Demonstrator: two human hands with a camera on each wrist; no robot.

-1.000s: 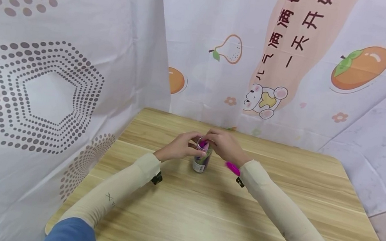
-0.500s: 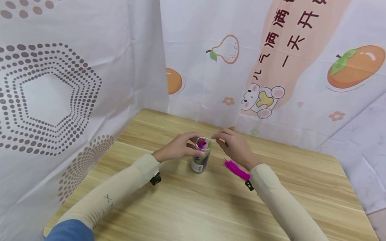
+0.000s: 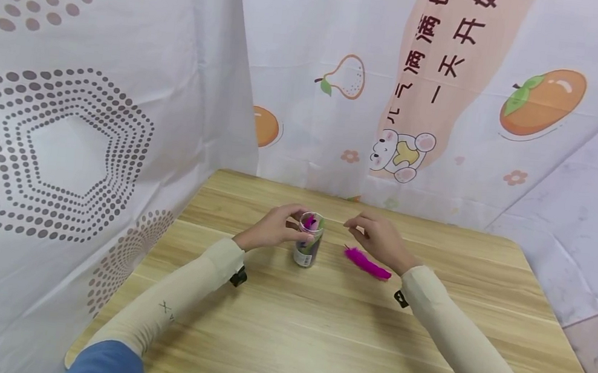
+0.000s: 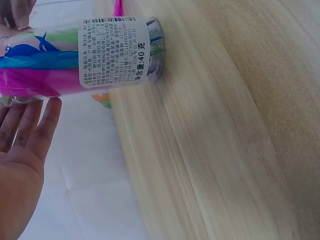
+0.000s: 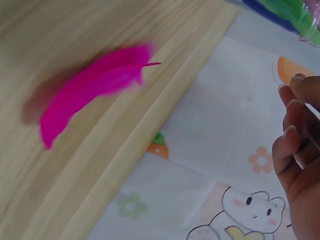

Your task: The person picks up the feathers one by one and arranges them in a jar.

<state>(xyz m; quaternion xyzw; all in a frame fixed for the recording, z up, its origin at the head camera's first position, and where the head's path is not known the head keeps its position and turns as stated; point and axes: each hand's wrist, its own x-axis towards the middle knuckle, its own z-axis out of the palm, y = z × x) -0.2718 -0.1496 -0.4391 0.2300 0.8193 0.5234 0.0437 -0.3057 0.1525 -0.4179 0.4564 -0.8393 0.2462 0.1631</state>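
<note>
A clear jar (image 3: 304, 255) with a white printed label (image 4: 114, 52) stands upright on the wooden table. Magenta, blue and green feathers (image 4: 40, 61) fill it, some showing at the rim. My left hand (image 3: 273, 227) grips the jar near its top, fingers and thumb around its sides. To the right of the jar, my right hand (image 3: 378, 236) hovers with fingers loosely bent and nothing in them. Below that hand, a single magenta feather (image 5: 95, 87) lies on the table, its quill pointing toward the jar.
The wooden table (image 3: 284, 331) ends at the back against a white printed curtain (image 3: 301, 59). Another curtain (image 3: 78, 151) with dot patterns hangs along the left side.
My right hand has drawn away from the jar's mouth to the right, uncovering the magenta feather on the table. My left hand keeps its grip on the jar.
</note>
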